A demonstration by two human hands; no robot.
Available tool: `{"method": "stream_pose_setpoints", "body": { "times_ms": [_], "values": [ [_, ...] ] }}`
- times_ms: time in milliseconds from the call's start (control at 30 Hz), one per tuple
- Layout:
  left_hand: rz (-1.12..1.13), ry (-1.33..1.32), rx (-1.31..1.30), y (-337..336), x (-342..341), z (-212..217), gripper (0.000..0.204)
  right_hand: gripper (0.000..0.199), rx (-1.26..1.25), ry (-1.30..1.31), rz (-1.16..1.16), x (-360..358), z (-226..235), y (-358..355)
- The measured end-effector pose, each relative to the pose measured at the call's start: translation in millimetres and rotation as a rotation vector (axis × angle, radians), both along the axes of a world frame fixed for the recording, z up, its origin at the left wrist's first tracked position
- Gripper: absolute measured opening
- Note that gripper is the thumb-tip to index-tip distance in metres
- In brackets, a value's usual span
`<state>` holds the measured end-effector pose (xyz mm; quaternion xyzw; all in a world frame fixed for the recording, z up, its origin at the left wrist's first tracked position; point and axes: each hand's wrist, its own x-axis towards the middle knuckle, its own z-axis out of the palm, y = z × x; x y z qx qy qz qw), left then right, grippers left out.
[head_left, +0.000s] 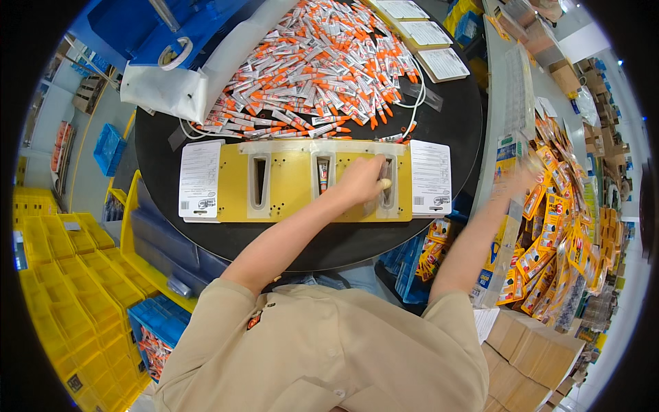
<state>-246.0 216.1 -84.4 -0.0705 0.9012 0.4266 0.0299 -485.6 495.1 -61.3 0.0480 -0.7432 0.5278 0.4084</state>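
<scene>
My left hand [362, 180] reaches over the right-hand slot of a yellow fixture plate [288, 175], its fingers bent together at the slot. A pale cover sits on one digit, and whatever the fingers pinch is hidden. In the middle slot stands a small tube [323, 177]; the left slot [259, 182] looks dark. My right hand [516, 175] is out to the right, smeared by motion, near a heap of yellow carded packs [549, 226]. Stacks of white printed cards, one at the left end [199, 182] and one at the right end [431, 180], flank the slots.
A big pile of white tubes with orange caps [316, 69] covers the far part of the round black table [453, 117]. More card stacks [443, 64] stand at its far right. Yellow bins [68, 275] and a blue crate [161, 319] are at left, cardboard stacks [528, 350] lower right.
</scene>
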Motion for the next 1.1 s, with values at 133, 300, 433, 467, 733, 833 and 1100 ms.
{"method": "stream_pose_setpoints", "body": {
  "times_ms": [133, 300, 433, 467, 733, 833, 1100],
  "values": [
    [0.100, 0.001, -0.141, 12, -23, -8, 0.038, 0.023, 0.399, -0.194, 0.623, 33, -48, -183],
    [0.172, -0.067, -0.316, 11, -18, -6, 0.044, 0.028, 0.881, -0.525, 0.604, 60, -58, -279],
    [0.170, -0.045, -0.061, -6, 5, 5, 0.040, 0.030, 0.538, -0.466, 0.772, 68, -24, -235],
    [0.158, -0.029, 0.043, -13, 13, 7, 0.038, 0.030, 0.422, -0.546, 0.780, 80, -20, -221],
    [0.204, -0.031, -0.202, -73, 47, 3, 0.034, 0.025, 0.726, -0.494, 0.756, 159, -11, -154],
    [0.199, -0.074, -0.372, -83, 53, 1, 0.047, 0.019, 0.696, -0.305, 0.734, 139, -29, -181],
    [0.280, -0.076, -0.419, -98, 74, 13, 0.068, 0.025, 0.987, -0.408, 0.673, 89, -72, -291]
  ]
}}
